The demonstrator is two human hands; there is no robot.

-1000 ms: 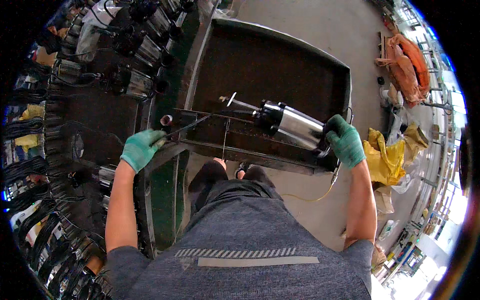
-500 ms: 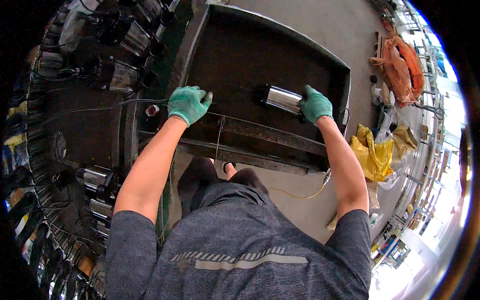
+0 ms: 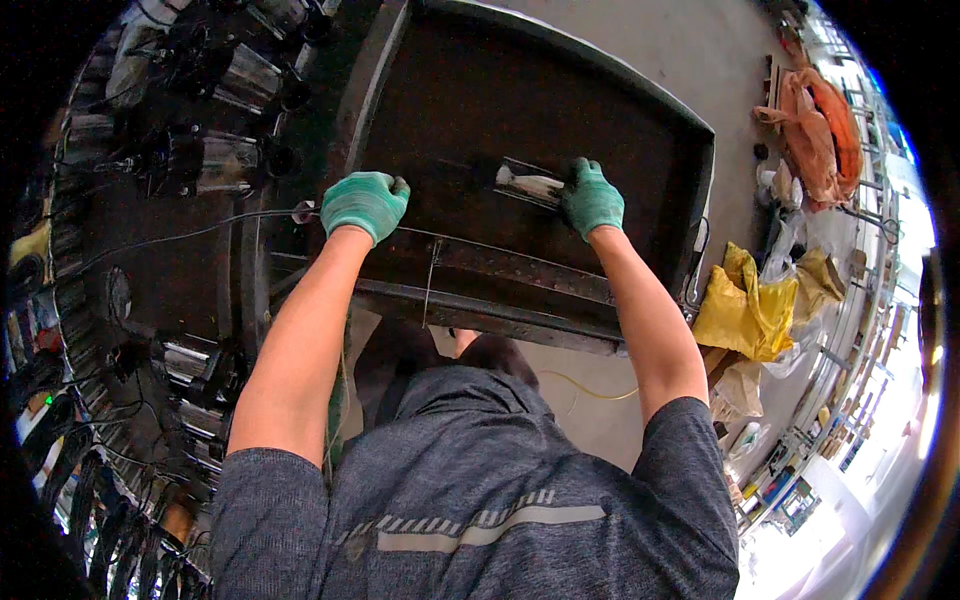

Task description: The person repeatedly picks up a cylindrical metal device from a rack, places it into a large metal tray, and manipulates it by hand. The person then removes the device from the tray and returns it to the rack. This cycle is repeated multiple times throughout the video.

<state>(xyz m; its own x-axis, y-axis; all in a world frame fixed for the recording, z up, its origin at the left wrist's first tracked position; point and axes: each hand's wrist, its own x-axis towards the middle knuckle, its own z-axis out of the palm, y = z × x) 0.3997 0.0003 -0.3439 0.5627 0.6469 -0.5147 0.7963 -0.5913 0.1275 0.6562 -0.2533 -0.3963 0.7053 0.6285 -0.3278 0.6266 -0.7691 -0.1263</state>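
Observation:
My left hand (image 3: 362,205), in a green knit glove, is closed at the left edge of a dark tray (image 3: 560,45). A black cable (image 3: 215,221) runs from the left side into its grip. My right hand (image 3: 593,200), gloved the same way, has its fingers curled round the right end of a shiny metal cylinder (image 3: 530,183). This cylinder, which looks like a motor or pump body, lies tilted over the tray's dark floor. Its left end blends into the dark, and my glove hides its right end. Beside my left hand is a small pale round piece (image 3: 304,212).
Several similar metal cylinders with black ends (image 3: 226,163) and cables crowd the left side. A metal rail (image 3: 520,265) crosses the tray's near side. On the floor to the right lie a yellow sack (image 3: 745,305) and an orange bag (image 3: 822,140). A thin yellow hose (image 3: 595,393) runs below the tray.
My right hand and the metal cylinder have shifted left, nearer my left hand. Reflections on the cylinder look different. My left hand stays closed at about the same place by the tray's edge.

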